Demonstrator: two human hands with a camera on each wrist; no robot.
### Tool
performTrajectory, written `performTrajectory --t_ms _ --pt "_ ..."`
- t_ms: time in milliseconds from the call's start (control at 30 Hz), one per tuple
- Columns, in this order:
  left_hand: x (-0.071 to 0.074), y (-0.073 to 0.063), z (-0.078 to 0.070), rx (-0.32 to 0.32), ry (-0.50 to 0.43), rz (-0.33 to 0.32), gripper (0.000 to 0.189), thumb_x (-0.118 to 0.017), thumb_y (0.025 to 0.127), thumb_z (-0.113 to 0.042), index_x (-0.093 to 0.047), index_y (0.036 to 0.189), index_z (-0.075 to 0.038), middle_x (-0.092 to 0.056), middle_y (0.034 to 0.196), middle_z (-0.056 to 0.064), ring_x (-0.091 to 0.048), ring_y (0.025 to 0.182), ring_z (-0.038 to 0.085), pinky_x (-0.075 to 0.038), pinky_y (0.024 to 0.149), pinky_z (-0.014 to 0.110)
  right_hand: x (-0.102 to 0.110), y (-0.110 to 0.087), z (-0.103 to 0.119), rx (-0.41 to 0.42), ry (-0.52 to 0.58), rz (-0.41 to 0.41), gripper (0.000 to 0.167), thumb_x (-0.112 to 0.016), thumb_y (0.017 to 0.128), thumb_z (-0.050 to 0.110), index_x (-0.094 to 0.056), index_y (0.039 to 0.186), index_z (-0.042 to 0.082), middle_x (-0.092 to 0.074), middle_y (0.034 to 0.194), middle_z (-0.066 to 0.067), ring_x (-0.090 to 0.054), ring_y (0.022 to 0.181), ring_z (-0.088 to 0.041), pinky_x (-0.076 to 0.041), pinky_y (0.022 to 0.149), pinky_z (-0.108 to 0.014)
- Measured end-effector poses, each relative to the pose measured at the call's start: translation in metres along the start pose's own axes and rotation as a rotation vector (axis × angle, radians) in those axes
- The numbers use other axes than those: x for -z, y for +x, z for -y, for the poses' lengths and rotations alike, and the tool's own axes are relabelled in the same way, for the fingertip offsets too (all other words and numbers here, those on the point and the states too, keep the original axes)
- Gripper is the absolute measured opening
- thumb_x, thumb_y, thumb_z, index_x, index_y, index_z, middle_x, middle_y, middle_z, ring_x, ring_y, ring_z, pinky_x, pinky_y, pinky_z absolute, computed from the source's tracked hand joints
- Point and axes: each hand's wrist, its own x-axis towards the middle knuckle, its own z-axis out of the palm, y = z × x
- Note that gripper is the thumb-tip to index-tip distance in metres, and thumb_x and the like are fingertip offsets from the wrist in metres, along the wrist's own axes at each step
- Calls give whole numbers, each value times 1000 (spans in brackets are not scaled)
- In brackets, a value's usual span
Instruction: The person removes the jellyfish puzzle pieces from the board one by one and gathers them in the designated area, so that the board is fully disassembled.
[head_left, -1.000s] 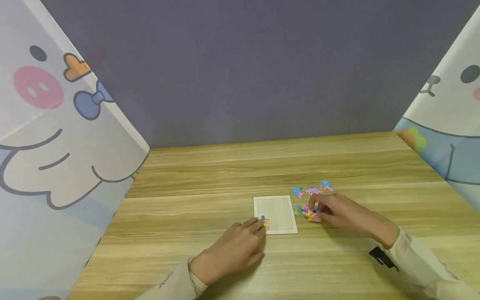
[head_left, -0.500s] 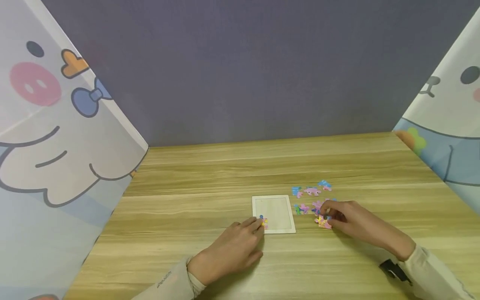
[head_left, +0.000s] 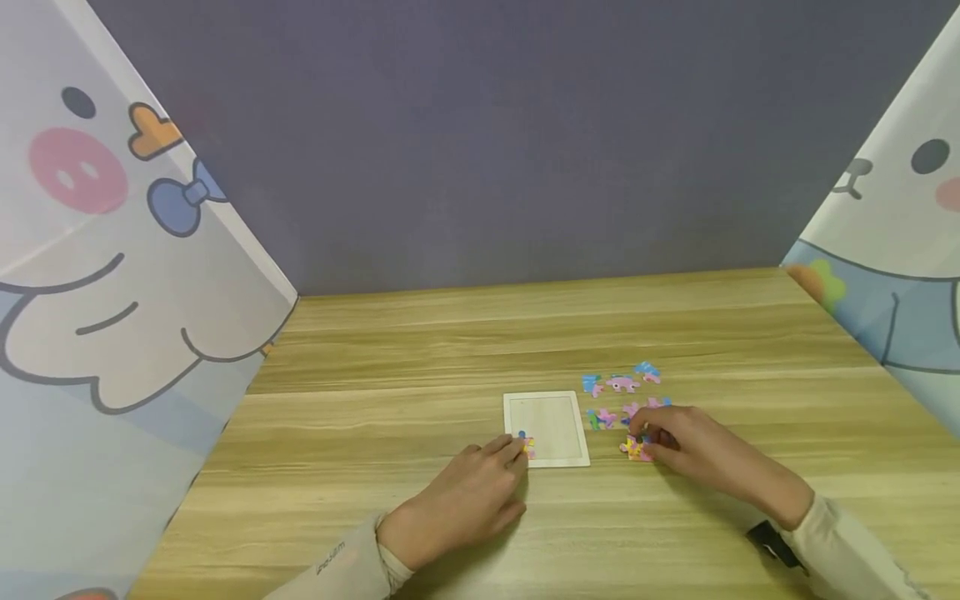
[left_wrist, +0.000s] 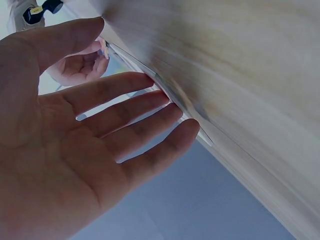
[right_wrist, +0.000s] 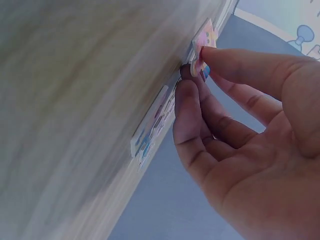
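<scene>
A small white puzzle tray [head_left: 557, 423] lies on the wooden table. In its near left corner sits a yellow and pink puzzle piece [head_left: 530, 448], partly covered by fingertips of my left hand [head_left: 465, 500]. That hand lies palm down with its fingers fairly straight; the left wrist view shows the fingertips [left_wrist: 190, 129] right at the tray's edge. To the right of the tray, my right hand [head_left: 705, 450] pinches another yellow and pink puzzle piece [head_left: 635, 448] between thumb and fingers. In the right wrist view this piece [right_wrist: 204, 37] is tilted up, close over the table.
Several loose puzzle pieces lie right of the tray: a blue and pink one [head_left: 592, 383], a pink one with an eye [head_left: 622, 383], a blue one [head_left: 647, 369] and a green and pink one [head_left: 602, 418]. A grey wall [head_left: 540, 150] stands behind the table.
My right hand moved right and toward me with the puzzle piece, then slightly back left, uncovering pieces behind it. My left hand has stayed at the tray's corner.
</scene>
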Motion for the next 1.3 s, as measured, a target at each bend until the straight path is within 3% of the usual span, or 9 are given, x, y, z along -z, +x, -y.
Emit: performTrajectory --t_ms 467,733,1000,1300 --pt "3 1 7 13 -111 22 47 -72 91 -35 -65 129 -9 -57 139 7 -56 127 21 -55 91 35 -2 5 4 -35 -67 0 23 -73 85 -3 -68 101 13 -53 74 15 -46 67 2 -44 56 -21" --pt "1 2 11 36 -160 -20 35 -71 92 -31 -71 121 -13 -62 115 3 -59 107 16 -54 85 33 -1 6 5 -27 -73 11 22 -73 85 -2 -69 102 13 -56 75 15 -47 67 3 -45 56 -21" --pt "4 -3 16 62 -202 63 44 -68 94 -36 -64 135 -20 -56 137 24 -55 127 36 -52 96 47 -2 7 4 -6 -91 44 20 -74 84 -2 -71 99 10 -59 79 15 -47 68 4 -46 58 -21" --pt "2 -6 20 52 -227 76 47 -65 95 -38 -60 139 -23 -51 146 14 -50 133 30 -53 94 47 -1 9 5 -32 -70 78 20 -73 84 -3 -69 96 13 -57 76 14 -48 67 4 -46 57 -21"
